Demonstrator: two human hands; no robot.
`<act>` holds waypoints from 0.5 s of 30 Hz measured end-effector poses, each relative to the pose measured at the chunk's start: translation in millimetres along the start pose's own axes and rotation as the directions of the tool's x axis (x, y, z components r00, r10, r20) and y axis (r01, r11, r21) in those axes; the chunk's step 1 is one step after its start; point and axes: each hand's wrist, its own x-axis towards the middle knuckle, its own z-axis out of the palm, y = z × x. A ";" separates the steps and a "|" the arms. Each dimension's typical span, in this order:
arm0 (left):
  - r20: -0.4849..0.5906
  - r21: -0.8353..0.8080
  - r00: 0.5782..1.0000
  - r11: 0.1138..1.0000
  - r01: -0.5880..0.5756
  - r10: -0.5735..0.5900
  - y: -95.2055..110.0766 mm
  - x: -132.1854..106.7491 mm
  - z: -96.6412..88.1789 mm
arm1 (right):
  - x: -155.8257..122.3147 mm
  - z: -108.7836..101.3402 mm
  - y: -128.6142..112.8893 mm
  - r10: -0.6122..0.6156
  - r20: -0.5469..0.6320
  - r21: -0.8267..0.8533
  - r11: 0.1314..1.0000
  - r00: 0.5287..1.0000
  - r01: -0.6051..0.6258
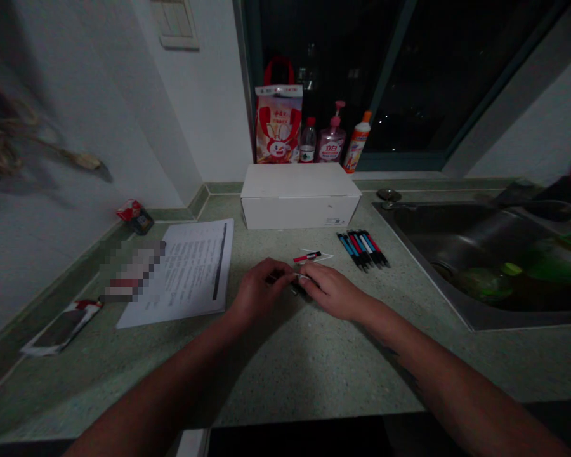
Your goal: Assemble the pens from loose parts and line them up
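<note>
Your left hand and right hand seem to pinch a small pale piece; steady it, clear of the red-and-black barrel at one o'clock.

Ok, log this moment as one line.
left hand, right hand: close together | between: small piece, unclear | beyond: red-black piece, white box | right side: row of pens
</note>
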 end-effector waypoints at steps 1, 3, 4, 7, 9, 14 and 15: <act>0.006 0.001 1.000 1.000 0.001 -0.001 -0.3 0.0 0.1 | 0.0 0.7 -1.0 -0.004 0.002 0.011 1.000 1.000 0.004; 0.013 -0.002 1.000 1.000 -0.001 0.001 -1.2 0.0 0.1 | -0.1 1.5 -1.8 -0.012 -0.008 0.025 1.000 1.000 0.012; 0.013 -0.006 1.000 1.000 -0.006 0.006 -1.8 0.0 0.1 | -0.2 1.7 -1.9 -0.014 -0.017 0.028 0.999 1.000 0.014; 0.013 -0.013 1.000 1.000 -0.024 0.024 -3.7 -0.3 0.0 | -0.7 1.4 -1.5 -0.025 -0.045 0.034 0.999 0.999 0.027; 0.020 -0.016 0.999 0.999 -0.030 0.030 -4.8 -0.5 0.2 | -0.9 1.2 -1.5 -0.031 -0.041 0.032 0.999 0.999 0.032; 0.024 -0.018 0.999 0.999 -0.048 0.048 -5.5 -0.3 0.5 | -1.1 3.5 -1.0 -0.019 -0.021 0.069 0.997 1.000 0.020; 0.027 -0.021 0.998 0.999 -0.047 0.048 -4.9 -0.4 0.3 | -1.0 4.4 -0.8 -0.014 -0.027 0.101 0.995 1.000 0.016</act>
